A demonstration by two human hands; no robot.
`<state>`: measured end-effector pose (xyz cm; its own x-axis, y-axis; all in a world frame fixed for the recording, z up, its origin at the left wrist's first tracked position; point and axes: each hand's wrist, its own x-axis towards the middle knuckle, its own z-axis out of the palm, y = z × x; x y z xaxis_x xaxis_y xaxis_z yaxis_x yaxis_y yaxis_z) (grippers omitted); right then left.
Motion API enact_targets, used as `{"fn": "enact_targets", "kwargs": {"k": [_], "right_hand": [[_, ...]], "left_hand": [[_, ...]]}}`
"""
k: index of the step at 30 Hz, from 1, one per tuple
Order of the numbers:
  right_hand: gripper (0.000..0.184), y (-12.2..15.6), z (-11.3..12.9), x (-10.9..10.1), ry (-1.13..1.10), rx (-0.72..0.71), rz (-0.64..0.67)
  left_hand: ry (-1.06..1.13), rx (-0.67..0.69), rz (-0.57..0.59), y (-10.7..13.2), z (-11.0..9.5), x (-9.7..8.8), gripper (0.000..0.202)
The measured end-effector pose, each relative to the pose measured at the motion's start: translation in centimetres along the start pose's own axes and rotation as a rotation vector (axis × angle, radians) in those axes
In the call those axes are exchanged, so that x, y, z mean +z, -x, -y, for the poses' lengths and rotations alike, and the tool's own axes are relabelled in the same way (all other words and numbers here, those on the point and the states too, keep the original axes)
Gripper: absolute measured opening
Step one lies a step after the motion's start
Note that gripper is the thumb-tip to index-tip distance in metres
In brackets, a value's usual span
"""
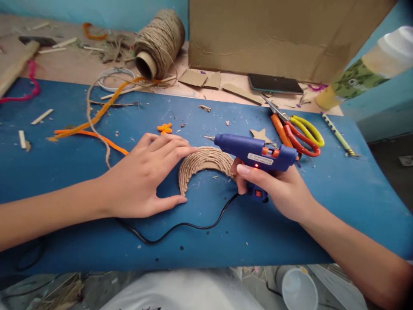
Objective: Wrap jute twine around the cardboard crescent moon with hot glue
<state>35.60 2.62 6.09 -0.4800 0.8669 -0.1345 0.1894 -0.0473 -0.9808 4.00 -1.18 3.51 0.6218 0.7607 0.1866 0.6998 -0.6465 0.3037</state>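
My right hand point(284, 189) is wrapped round the handle of a blue hot glue gun point(251, 148), whose metal nozzle points left and whose small red light is lit. Below the nozzle, a cardboard arch covered with rows of jute twine point(206, 158) lies on the blue table mat point(180, 245). My left hand point(151, 176) rests flat with fingers stretched out, its index fingertip and thumb touching the arch's left side. From behind this hand a strand of twine point(88, 103) runs up towards the back. An orange pipe-cleaner flower point(164, 128) lies just beyond my left fingers.
A twine spool point(161, 43) lies at the back, before a cardboard sheet point(274, 34). Scissors point(300, 129), a cardboard star point(260, 136), a phone point(275, 83) and a bottle point(371, 73) are at the right. The black cord point(180, 224) crosses the mat. A hammer point(22, 60) lies far left.
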Motion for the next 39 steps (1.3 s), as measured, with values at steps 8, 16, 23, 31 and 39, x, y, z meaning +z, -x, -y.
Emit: {"fn": "enact_targets", "kwargs": {"k": [8,16,23,31,39], "right_hand": [[0.024,1.0,0.5,-1.4,0.136,-0.005,-0.095],[0.036,1.5,1.1,-1.5,0.529,-0.092,-0.044],[0.022,1.3,1.3,-1.6,0.542,-0.118,0.151],[0.022,1.0,1.0,-1.6,0.545,-0.143,0.235],[0.022,0.5,0.8,-1.4,0.564,-0.180,0.208]], "left_hand": [[0.019,0.033,-0.135,1.0,0.6,0.0,0.047],[0.101,0.197,-0.124,1.4,0.9,0.0,0.028],[0.165,0.201,-0.091,1.4,1.3,0.0,0.031],[0.226,0.198,-0.116,1.3,1.6,0.4,0.035],[0.235,0.158,-0.067,1.6,1.3,0.1,0.039]]}}
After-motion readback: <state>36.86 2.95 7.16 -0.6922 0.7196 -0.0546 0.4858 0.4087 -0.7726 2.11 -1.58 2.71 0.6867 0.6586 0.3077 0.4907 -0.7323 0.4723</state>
